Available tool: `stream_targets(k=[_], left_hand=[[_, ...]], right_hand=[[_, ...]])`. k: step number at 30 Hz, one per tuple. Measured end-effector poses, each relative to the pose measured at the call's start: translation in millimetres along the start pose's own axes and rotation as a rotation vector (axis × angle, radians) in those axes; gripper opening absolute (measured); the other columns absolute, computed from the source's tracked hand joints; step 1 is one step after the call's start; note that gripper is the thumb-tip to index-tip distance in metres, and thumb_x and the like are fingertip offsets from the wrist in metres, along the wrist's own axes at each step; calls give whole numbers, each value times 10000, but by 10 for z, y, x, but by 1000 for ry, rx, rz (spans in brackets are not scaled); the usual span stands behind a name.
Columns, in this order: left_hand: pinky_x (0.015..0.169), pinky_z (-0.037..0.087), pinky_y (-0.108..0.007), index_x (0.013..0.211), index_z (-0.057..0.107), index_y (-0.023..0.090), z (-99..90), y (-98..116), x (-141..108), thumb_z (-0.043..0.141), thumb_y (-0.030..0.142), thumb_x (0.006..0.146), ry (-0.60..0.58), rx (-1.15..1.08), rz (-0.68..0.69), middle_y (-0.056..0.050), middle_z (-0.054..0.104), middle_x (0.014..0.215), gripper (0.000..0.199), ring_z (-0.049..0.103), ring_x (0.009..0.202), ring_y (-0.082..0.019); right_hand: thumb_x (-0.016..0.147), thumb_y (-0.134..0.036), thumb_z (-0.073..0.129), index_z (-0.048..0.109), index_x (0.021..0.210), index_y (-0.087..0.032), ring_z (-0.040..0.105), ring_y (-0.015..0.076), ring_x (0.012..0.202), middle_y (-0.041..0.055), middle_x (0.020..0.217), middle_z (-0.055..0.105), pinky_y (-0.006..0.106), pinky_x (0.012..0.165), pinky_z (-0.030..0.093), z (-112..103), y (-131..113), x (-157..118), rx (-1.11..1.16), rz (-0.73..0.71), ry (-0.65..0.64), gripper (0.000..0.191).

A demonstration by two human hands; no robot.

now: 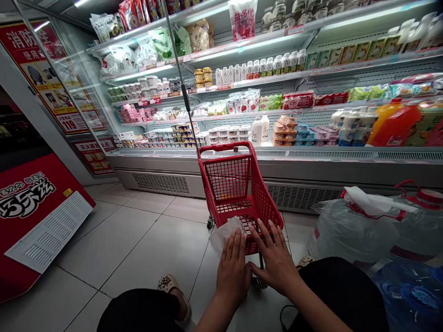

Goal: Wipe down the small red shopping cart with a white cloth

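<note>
Left hand flat, fingers extended over a thin white sheet, right hand spread, both at the red cart's near end before the chiller: seemingly sheet-handling, where moving it calls for steady palm contact.

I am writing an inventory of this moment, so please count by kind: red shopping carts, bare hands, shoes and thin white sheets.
Red shopping cart: 1
Hands, left hand and right hand: 2
Shoes, one mostly hidden: 2
Thin white sheet: 1
Total: 6
</note>
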State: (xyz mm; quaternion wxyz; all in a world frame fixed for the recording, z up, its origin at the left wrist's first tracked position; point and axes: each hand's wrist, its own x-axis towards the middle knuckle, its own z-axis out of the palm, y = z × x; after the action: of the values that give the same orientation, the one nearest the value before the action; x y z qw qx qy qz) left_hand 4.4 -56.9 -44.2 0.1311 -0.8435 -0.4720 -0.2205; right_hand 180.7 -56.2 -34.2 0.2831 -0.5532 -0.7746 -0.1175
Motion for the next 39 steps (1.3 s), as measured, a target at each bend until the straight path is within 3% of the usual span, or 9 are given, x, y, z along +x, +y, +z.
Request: stream_targets(k=[3, 6, 10, 13, 16, 19, 24, 31, 39], left_hand=[[1288, 298, -484, 1672, 2, 85, 51, 25, 112, 523, 73, 815, 7, 20, 27, -143, 160, 1736, 1003, 162, 1608, -281], [1285, 302, -463, 1676, -12, 108, 19, -95, 126, 500, 53, 798, -11, 25, 78, -120, 166, 1736, 1018, 171, 1607, -264], [1276, 316, -444, 1683, -9, 171, -110, -382, 10, 444, 11, 819, -6, 39, 101, -79, 210, 1732, 989, 215, 1598, -239], [1265, 339, -455, 1686, -2, 201, -169, -544, -109, 428, 16, 863, 28, 48, 64, -76, 244, 1724, 947, 249, 1589, -241], [1254, 354, -489, 1685, -11, 201, -149, -547, -185, 442, 18, 872, 66, 56, -16, -92, 247, 1724, 948, 242, 1591, -264], [1255, 349, -511, 1681, -19, 155, -87, -392, -180, 483, 30, 836, 65, 49, -76, -119, 223, 1729, 990, 204, 1600, -286], [1283, 293, -482, 1680, 18, 134, -52, -191, -49, 510, 50, 778, 0, 36, 32, -107, 185, 1735, 1031, 189, 1604, -270], [1282, 271, -430, 1683, 56, 169, -205, -476, -107, 492, 69, 830, -28, 50, 136, -75, 185, 1736, 963, 196, 1604, -238], [1283, 264, -449, 1681, 78, 183, -342, -731, -315, 558, 132, 836, -48, 18, 83, -86, 170, 1743, 973, 182, 1609, -255]], right_hand=[[833, -310, 646, 46, 1691, -290, 166, 440, 1571, 50, 1764, 57, 668, 1208, 285, 50, -43, 29, -11, -23, -2, 1047], [826, -290, 640, 51, 1692, -269, 208, 423, 1564, 56, 1759, 93, 639, 1219, 289, 70, -35, 33, -32, -32, -17, 1048], [891, -254, 560, 11, 1690, -234, 320, 286, 1544, 33, 1725, 254, 489, 1245, 329, -7, 123, 37, 0, -125, -73, 970], [927, -227, 506, 11, 1687, -281, 328, 230, 1547, -10, 1710, 291, 469, 1267, 295, -79, 220, 57, 15, -224, -108, 908], [917, -251, 523, 39, 1687, -282, 234, 251, 1585, -3, 1729, 228, 522, 1289, 217, -82, 155, 58, 3, -237, -99, 910], [890, -297, 558, 64, 1689, -248, 182, 276, 1598, 23, 1741, 183, 550, 1292, 175, -33, -9, 29, 4, -195, -79, 941], [871, -306, 566, 58, 1689, -205, 193, 292, 1593, 54, 1742, 176, 557, 1293, 159, -15, -115, -2, 12, -186, -58, 967], [869, -309, 579, 73, 1690, -259, 372, 275, 1507, 8, 1703, 313, 510, 1292, 205, -99, -136, 3, 50, -213, -80, 966], [846, -279, 580, 106, 1689, -230, 393, 275, 1483, 13, 1690, 341, 504, 1289, 207, -74, -529, 10, 82, -215, -93, 968]])
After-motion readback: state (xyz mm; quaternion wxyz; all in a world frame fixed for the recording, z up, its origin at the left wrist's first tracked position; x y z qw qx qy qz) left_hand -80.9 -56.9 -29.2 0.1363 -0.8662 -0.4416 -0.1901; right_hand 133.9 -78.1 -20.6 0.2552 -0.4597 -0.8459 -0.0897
